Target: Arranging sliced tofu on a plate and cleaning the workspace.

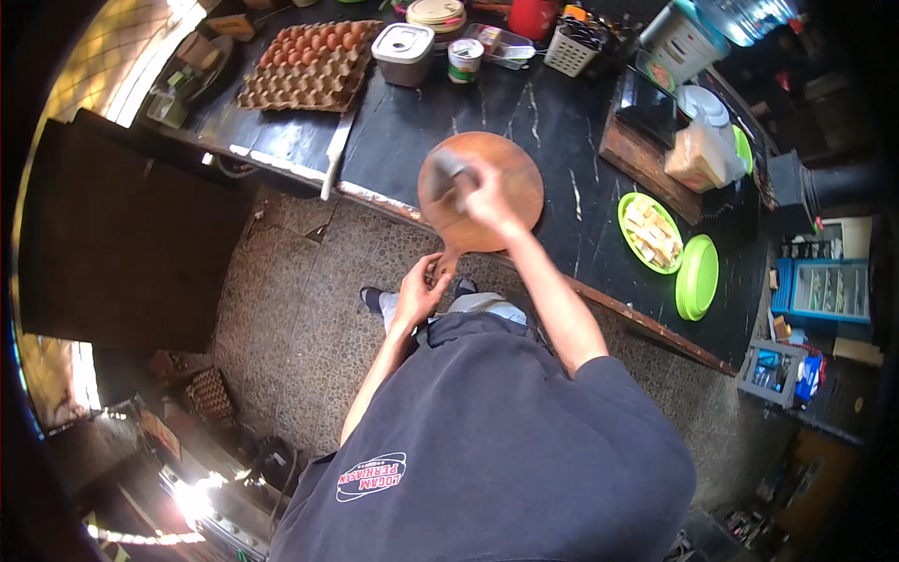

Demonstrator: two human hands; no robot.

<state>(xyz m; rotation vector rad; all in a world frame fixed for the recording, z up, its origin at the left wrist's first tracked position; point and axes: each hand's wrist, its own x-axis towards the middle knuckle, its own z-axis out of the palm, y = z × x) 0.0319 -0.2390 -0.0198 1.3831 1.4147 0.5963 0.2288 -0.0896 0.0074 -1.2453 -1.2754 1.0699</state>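
Note:
A round wooden board (516, 165) with a short handle lies over the front edge of the black table. My left hand (420, 291) grips its handle, which points towards my body. On the board's upper face, my right hand (486, 197) holds a greyish thing (444, 172) that looks like a cloth; motion blur hides its exact form. To the left lies a knife (337, 151) with a pale handle, apart from both hands and jutting over the table edge.
Behind stand an egg tray (302, 88), a lidded container (403, 56) and a can (464, 62). At right are a green plate of cut bread pieces (652, 232), stacked green plates (697, 277), a wooden block (650, 168) and bagged bread (699, 165). The table edge (632, 319) runs before me.

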